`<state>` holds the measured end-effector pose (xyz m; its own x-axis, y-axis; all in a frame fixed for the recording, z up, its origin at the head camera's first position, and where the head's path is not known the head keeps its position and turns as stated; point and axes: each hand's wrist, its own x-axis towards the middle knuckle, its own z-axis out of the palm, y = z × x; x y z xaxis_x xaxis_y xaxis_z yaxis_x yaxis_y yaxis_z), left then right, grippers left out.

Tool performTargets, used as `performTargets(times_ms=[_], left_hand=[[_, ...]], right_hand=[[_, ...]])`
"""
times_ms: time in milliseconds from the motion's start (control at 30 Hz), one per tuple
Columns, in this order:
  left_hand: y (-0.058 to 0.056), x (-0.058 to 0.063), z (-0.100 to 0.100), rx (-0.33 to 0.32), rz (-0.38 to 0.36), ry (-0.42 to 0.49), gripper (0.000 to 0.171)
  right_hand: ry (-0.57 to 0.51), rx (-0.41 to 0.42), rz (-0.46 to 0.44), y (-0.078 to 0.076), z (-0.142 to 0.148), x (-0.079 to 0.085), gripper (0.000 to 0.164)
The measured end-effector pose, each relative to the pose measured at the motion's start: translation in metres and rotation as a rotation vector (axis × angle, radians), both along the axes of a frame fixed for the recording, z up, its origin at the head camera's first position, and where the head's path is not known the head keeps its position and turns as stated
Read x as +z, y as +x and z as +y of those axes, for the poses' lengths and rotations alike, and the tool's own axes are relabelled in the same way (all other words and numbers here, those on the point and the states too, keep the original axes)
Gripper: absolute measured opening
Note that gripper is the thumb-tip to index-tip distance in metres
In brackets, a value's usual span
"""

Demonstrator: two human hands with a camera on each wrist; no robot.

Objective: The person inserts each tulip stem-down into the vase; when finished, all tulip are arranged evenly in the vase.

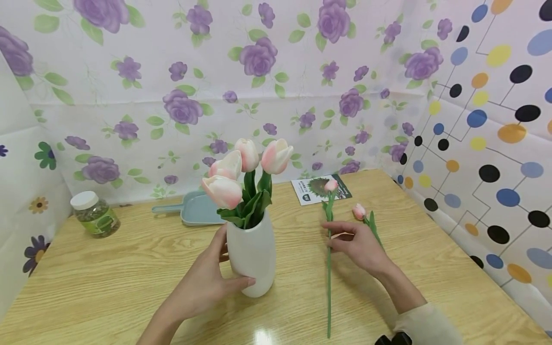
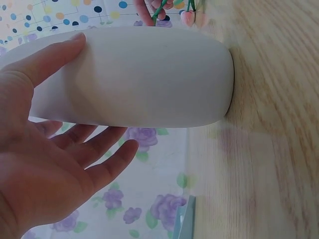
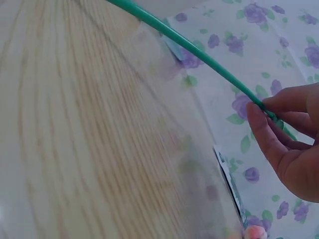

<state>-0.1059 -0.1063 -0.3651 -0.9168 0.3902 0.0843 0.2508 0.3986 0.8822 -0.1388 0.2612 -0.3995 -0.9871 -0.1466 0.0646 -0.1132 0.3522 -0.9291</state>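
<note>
A white vase (image 1: 254, 256) stands upright on the table, with several pale pink tulips (image 1: 222, 191) and green leaves rising from its mouth. My left hand (image 1: 200, 282) holds the vase from its left side; in the left wrist view, the thumb lies on one side of the vase (image 2: 149, 77) and the fingers on the other. To the right, my right hand (image 1: 362, 247) pinches the green stem of a single pink tulip (image 1: 329, 287) between thumb and fingers. The right wrist view shows that stem (image 3: 199, 55) raised off the table. Beyond this hand lies another pink tulip (image 1: 359, 212).
A light blue dustpan-shaped tray (image 1: 202, 211) lies behind the vase. At the back left sits a jar (image 1: 97, 218) with a white lid. A printed card (image 1: 308, 191) lies at the back right. Patterned sheets (image 1: 280, 81) enclose the wooden table (image 1: 129, 268).
</note>
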Motion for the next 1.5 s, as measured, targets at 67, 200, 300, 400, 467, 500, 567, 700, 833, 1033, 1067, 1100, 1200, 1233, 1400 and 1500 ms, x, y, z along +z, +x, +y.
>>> performTargets(times_ms=[67, 200, 300, 400, 467, 500, 567, 700, 833, 1033, 1067, 1100, 1200, 1233, 1400, 1500], left_hand=[[0.000, -0.001, 0.000, 0.007, 0.003, -0.002, 0.107], [-0.001, -0.002, 0.000, 0.013, 0.015, -0.005, 0.108], [-0.001, -0.002, 0.000, 0.013, 0.014, -0.006, 0.107], [-0.001, -0.002, 0.000, 0.013, 0.011, -0.003, 0.108], [-0.001, -0.002, 0.000, 0.012, 0.011, -0.002, 0.108], [-0.001, -0.002, 0.000, 0.012, 0.011, -0.002, 0.108], [-0.001, -0.002, 0.000, 0.013, 0.010, -0.003, 0.108], [-0.001, -0.002, 0.000, 0.016, 0.003, -0.004, 0.109], [0.000, -0.002, 0.000, 0.011, 0.006, -0.002, 0.108], [0.000, -0.001, 0.001, 0.009, 0.021, -0.006, 0.106], [0.000, 0.000, 0.002, 0.009, 0.022, -0.006, 0.106], [0.000, 0.000, 0.002, 0.013, 0.021, -0.006, 0.107], [0.000, 0.000, 0.003, 0.022, 0.015, -0.004, 0.108], [0.000, 0.001, 0.003, 0.024, 0.014, -0.001, 0.108], [0.000, 0.000, 0.005, 0.029, 0.020, 0.004, 0.108], [0.000, 0.000, 0.006, 0.028, 0.027, 0.002, 0.107]], right_hand=[[-0.009, -0.029, 0.006, 0.000, -0.002, 0.001, 0.038], [-0.059, -0.077, -0.001, 0.000, -0.004, 0.002, 0.033], [-0.094, -0.104, -0.020, 0.001, -0.004, 0.002, 0.032], [-0.124, -0.115, -0.035, 0.001, -0.004, 0.002, 0.034], [-0.143, -0.114, -0.038, 0.001, -0.004, 0.002, 0.035], [-0.148, -0.110, -0.038, 0.001, -0.004, 0.002, 0.037], [-0.151, -0.103, -0.035, 0.001, -0.004, 0.002, 0.040], [-0.145, -0.097, -0.020, 0.001, -0.003, 0.003, 0.046], [-0.152, -0.104, -0.008, 0.001, -0.003, 0.003, 0.044], [-0.209, -0.111, -0.005, 0.000, -0.001, 0.004, 0.043], [-0.215, -0.113, -0.003, 0.001, -0.001, 0.004, 0.043], [-0.221, -0.112, 0.001, 0.001, -0.001, 0.005, 0.043], [-0.238, -0.105, 0.009, 0.001, -0.001, 0.007, 0.044], [-0.243, -0.101, 0.010, 0.001, -0.001, 0.007, 0.044], [-0.265, -0.082, 0.018, 0.003, -0.002, 0.011, 0.042], [-0.278, -0.077, 0.029, 0.003, -0.003, 0.014, 0.042]])
